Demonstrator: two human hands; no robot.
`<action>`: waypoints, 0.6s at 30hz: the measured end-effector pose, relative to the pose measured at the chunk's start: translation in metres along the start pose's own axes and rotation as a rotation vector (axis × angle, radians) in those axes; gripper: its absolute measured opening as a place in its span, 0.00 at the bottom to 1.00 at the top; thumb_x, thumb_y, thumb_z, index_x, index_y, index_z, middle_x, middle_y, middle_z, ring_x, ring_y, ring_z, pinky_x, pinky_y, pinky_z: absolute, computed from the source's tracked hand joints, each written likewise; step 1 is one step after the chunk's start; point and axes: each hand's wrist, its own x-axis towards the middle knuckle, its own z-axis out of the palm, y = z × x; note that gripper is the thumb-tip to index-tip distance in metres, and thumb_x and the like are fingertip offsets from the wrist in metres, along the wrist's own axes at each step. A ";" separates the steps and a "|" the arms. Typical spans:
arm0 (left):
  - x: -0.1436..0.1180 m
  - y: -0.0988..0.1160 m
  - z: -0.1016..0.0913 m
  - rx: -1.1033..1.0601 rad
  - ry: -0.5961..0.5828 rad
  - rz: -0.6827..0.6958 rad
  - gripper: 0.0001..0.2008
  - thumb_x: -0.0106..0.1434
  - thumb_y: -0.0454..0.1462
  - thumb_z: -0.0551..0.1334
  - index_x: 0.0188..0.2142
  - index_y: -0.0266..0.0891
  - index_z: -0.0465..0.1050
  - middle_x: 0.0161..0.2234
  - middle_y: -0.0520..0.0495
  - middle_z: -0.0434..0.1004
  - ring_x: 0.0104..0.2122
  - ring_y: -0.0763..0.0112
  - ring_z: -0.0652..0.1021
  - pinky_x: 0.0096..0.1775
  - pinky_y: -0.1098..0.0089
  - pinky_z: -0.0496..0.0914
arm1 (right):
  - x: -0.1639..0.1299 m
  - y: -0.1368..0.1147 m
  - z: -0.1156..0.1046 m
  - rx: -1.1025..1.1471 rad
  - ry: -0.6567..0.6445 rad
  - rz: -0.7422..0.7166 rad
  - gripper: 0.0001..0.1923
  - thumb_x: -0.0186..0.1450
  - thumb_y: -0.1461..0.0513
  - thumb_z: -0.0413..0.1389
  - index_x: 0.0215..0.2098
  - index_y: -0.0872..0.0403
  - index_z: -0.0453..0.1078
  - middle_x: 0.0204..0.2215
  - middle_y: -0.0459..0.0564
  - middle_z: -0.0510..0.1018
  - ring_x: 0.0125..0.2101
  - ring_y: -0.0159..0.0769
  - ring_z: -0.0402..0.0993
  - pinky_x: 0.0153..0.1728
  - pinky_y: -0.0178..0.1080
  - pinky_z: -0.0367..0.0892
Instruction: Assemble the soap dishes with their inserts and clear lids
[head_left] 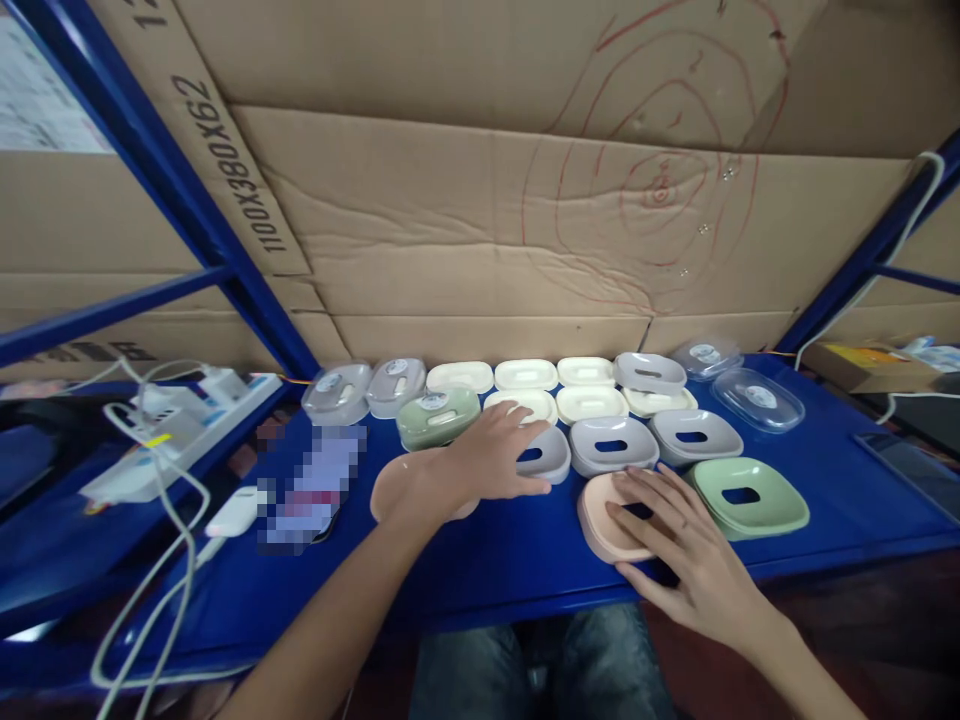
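Note:
My left hand [495, 450] is over the left end of a grey soap dish part [555, 455], thumb at its front and fingers spread toward a cream tray [536, 403]. Whether it touches the grey part, I cannot tell. Under my left forearm lies a flat peach piece [397, 488], partly covered. My right hand [679, 545] grips a peach soap dish part [604, 525] with a slot in it, thumb at the front edge and fingers across the top. Just right of that hand sits a green slotted dish [780, 500].
Two grey slotted dishes [592, 450], several cream trays [461, 377] and a lidded green dish [420, 425] fill the back. Clear lids [780, 400] lie right. A blurred-out phone [322, 485], white cables [187, 560] and a power strip [135, 470] are left. Cardboard [420, 220] walls the back.

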 end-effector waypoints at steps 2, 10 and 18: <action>-0.001 0.003 0.011 -0.024 0.007 -0.004 0.36 0.67 0.52 0.72 0.68 0.39 0.70 0.67 0.32 0.72 0.68 0.39 0.70 0.67 0.44 0.66 | -0.002 -0.002 0.000 -0.012 0.010 0.038 0.37 0.71 0.58 0.66 0.75 0.47 0.64 0.75 0.58 0.66 0.75 0.58 0.59 0.73 0.70 0.59; -0.001 0.018 0.031 -0.036 0.149 0.043 0.31 0.72 0.47 0.67 0.68 0.36 0.68 0.69 0.29 0.69 0.68 0.40 0.70 0.68 0.43 0.65 | -0.003 -0.002 0.003 0.001 0.019 0.183 0.40 0.69 0.52 0.68 0.76 0.42 0.63 0.72 0.56 0.70 0.71 0.60 0.65 0.64 0.65 0.72; 0.000 0.011 0.039 -0.065 0.166 0.055 0.33 0.74 0.52 0.64 0.72 0.41 0.66 0.74 0.30 0.64 0.73 0.37 0.66 0.71 0.34 0.57 | 0.011 0.013 -0.002 0.040 0.001 0.131 0.41 0.64 0.44 0.72 0.70 0.42 0.69 0.65 0.59 0.76 0.63 0.57 0.75 0.59 0.61 0.74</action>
